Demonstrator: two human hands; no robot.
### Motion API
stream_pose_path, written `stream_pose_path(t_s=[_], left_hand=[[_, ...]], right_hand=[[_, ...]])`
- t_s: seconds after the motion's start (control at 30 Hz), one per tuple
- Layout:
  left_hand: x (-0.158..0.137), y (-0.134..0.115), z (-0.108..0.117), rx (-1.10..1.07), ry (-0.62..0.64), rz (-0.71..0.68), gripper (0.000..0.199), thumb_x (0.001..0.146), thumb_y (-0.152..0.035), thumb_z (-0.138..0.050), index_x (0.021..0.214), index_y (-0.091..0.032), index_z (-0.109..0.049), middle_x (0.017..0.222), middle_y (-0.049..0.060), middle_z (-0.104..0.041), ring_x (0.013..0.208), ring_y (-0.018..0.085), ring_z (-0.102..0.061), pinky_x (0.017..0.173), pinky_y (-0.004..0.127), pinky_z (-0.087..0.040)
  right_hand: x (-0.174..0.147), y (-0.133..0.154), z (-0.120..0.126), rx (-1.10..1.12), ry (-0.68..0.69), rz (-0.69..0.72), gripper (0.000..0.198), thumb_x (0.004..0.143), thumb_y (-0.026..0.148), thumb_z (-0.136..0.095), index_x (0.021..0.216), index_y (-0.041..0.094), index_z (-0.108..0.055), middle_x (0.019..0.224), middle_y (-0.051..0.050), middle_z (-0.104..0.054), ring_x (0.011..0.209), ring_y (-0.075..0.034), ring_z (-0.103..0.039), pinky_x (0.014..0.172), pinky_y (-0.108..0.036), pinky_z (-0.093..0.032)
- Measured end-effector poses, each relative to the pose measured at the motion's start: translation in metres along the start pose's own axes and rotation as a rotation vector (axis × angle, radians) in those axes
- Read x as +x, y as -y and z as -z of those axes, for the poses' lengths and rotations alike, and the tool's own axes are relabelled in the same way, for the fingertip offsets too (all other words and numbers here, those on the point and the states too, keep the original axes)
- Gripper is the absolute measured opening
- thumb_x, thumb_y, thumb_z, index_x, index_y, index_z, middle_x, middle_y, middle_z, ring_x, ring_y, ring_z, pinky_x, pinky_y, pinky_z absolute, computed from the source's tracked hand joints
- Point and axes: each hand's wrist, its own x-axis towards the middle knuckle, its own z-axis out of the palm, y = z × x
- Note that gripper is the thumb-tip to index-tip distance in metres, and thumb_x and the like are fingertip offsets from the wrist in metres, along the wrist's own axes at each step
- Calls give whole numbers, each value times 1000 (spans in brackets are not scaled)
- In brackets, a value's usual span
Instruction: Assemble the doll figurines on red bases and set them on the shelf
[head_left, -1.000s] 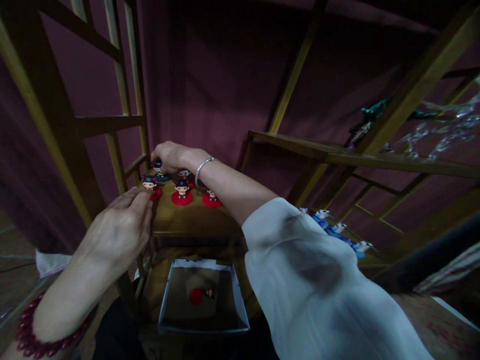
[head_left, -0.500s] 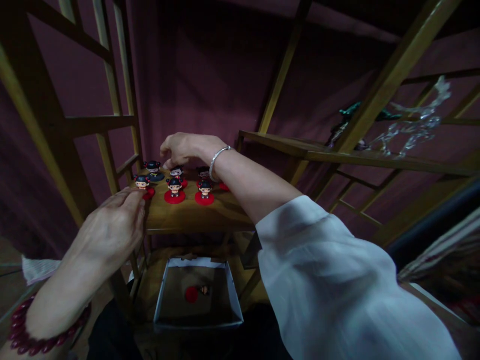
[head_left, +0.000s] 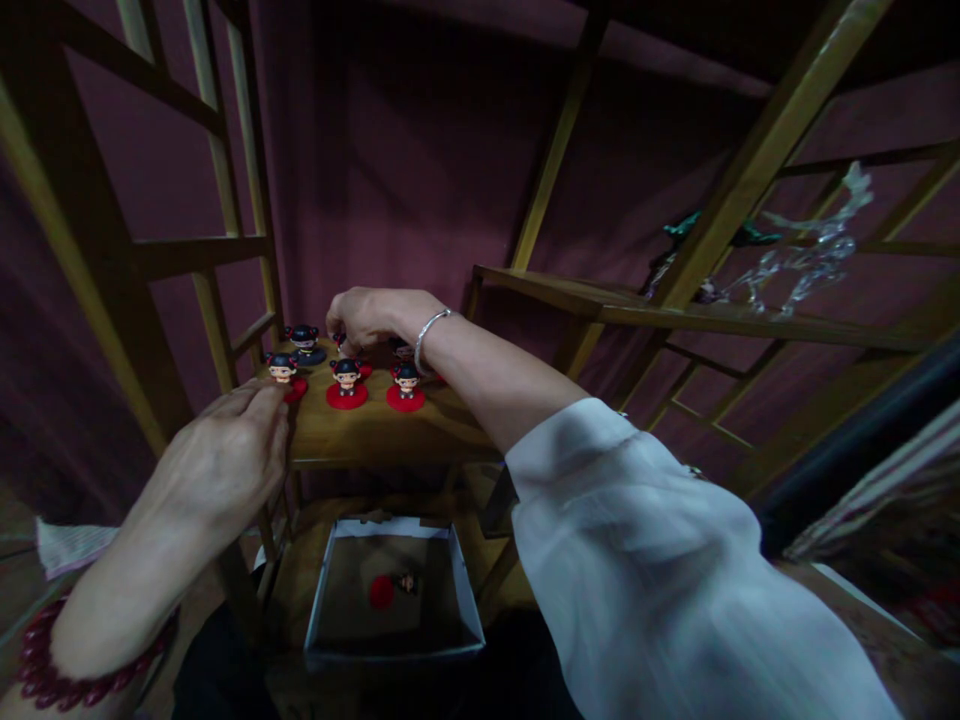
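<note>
My left hand point(head_left: 225, 440) is at the shelf's left front, its fingers closed at the red round base of a small figurine point(head_left: 282, 368) with black hair buns. The fingertips are partly hidden. My right hand point(head_left: 364, 315) reaches to the back row, its bent fingers over the head of another figurine point(head_left: 364, 369), mostly covered by the hand. In front of it stand two figurines on red bases, one in the middle point(head_left: 346, 378) and one to the right point(head_left: 406, 380). A figurine on a dark base point(head_left: 304, 340) stands at the back left. One more point(head_left: 403, 350) is partly behind my right wrist.
Below the wooden shelf point(head_left: 375, 440) sits an open box point(head_left: 319, 590) with a figurine point(head_left: 405, 582) lying in it. A higher shelf point(head_left: 555, 288) on the right bears a clear glass animal figure point(head_left: 806, 255). Lattice posts point(head_left: 202, 255) rise on the left.
My right hand has come down onto the back-row figurine, hiding its head. My left hand stays at the front-left figurine. The view has shifted slightly.
</note>
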Motion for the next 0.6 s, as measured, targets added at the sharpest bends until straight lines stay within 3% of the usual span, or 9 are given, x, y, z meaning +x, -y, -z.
stream_pose_path(t_s=[0.37, 0.6], left_hand=[[-1, 1, -1, -10, -3, -1, 49, 84, -29, -18, 104, -8, -57, 104, 18, -62, 98, 27, -59, 85, 38, -47], [0, 1, 0, -13, -14, -1, 51, 84, -30, -18, 106, -6, -57, 104, 18, -62, 98, 28, -59, 85, 38, -48]], right_hand=[[-1, 0, 2, -122, 21, 43, 36, 68, 14, -69, 104, 17, -64, 108, -5, -64, 93, -16, -59, 75, -22, -46], [5, -2, 1, -97, 6, 33, 36, 67, 13, -69, 103, 17, -65, 105, -5, -65, 92, -17, -60, 77, -23, -44]])
